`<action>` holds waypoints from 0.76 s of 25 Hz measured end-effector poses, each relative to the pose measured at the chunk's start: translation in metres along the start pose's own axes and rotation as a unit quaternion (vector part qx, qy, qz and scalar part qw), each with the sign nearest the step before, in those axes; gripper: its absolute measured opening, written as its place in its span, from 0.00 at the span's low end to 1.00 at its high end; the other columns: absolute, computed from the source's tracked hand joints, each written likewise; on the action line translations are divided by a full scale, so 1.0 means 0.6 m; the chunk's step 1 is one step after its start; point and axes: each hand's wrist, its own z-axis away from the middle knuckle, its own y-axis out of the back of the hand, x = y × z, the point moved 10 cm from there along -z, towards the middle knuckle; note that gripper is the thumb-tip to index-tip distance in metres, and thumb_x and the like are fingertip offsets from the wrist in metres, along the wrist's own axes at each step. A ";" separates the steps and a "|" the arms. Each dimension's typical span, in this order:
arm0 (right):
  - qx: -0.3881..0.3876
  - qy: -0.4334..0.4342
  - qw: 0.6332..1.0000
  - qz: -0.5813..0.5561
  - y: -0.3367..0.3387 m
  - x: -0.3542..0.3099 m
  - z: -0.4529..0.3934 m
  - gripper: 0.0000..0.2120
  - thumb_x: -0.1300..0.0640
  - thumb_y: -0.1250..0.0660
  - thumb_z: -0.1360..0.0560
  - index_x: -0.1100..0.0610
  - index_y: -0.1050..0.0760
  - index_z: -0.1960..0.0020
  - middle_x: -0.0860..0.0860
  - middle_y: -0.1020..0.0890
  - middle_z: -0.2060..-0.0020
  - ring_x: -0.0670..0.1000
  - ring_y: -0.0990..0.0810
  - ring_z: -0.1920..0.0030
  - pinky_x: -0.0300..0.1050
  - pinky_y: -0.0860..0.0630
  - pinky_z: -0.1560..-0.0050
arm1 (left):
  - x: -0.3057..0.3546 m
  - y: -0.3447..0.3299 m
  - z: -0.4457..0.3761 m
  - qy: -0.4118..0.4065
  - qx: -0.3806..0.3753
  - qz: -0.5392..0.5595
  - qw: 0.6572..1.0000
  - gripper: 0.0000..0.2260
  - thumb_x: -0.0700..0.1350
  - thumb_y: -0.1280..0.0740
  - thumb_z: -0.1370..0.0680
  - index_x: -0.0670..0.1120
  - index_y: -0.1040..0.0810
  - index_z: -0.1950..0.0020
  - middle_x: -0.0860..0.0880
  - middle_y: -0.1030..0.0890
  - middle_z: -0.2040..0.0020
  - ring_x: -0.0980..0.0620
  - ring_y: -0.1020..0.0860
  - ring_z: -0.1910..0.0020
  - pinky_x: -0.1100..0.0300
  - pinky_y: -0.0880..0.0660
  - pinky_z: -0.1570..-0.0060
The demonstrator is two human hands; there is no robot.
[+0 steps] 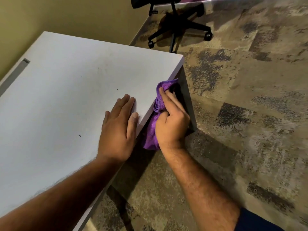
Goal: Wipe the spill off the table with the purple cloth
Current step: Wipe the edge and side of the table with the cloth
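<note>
The white table point(66, 90) fills the left half of the view. My left hand point(119, 129) lies flat on its top near the right edge, fingers together and holding nothing. My right hand point(171, 120) grips the bunched purple cloth point(152, 130) and holds it against the table's right side edge, just off the top. Part of the cloth hangs below my palm. A few small dark specks point(79, 135) dot the tabletop; I make out no clear wet spill.
A black office chair point(175, 24) on casters stands beyond the table's far corner. Mottled brown and grey carpet point(241, 114) covers the floor on the right. A yellowish wall point(50, 14) runs behind the table, and a grey slot point(18, 69) sits at its left rim.
</note>
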 end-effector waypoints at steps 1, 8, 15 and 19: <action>-0.005 0.009 1.000 0.002 0.001 -0.005 0.011 0.30 0.79 0.40 0.29 0.62 0.16 0.33 0.59 0.15 0.35 0.55 0.16 0.33 0.24 0.32 0.30 | 0.000 0.002 0.000 0.001 0.003 0.006 1.000 0.27 0.60 0.52 0.13 0.54 0.38 0.15 0.56 0.40 0.13 0.56 0.45 0.14 0.45 0.48 0.15; -0.093 0.050 0.994 -0.021 0.030 0.007 0.080 0.29 0.81 0.40 0.30 0.61 0.13 0.39 0.56 0.11 0.42 0.49 0.13 0.39 0.42 0.17 0.34 | -0.018 0.022 0.011 0.055 0.071 0.049 0.995 0.26 0.55 0.47 0.14 0.50 0.36 0.16 0.51 0.35 0.15 0.49 0.37 0.16 0.41 0.37 0.18; -0.058 -0.455 0.823 -0.335 0.035 0.112 0.110 0.25 0.77 0.38 0.23 0.51 0.12 0.48 0.51 0.09 0.55 0.50 0.09 0.54 0.43 0.14 0.57 | -0.039 0.029 0.005 0.150 0.086 -0.008 0.985 0.21 0.48 0.41 0.15 0.49 0.29 0.21 0.48 0.31 0.18 0.46 0.34 0.18 0.36 0.43 0.17; -0.072 -0.501 0.793 -0.341 0.052 0.103 0.047 0.22 0.77 0.41 0.21 0.53 0.18 0.50 0.50 0.10 0.63 0.49 0.11 0.63 0.42 0.15 0.65 | -0.039 0.034 0.003 0.167 0.079 -0.029 0.982 0.21 0.46 0.39 0.16 0.49 0.27 0.23 0.47 0.29 0.20 0.45 0.32 0.20 0.34 0.41 0.20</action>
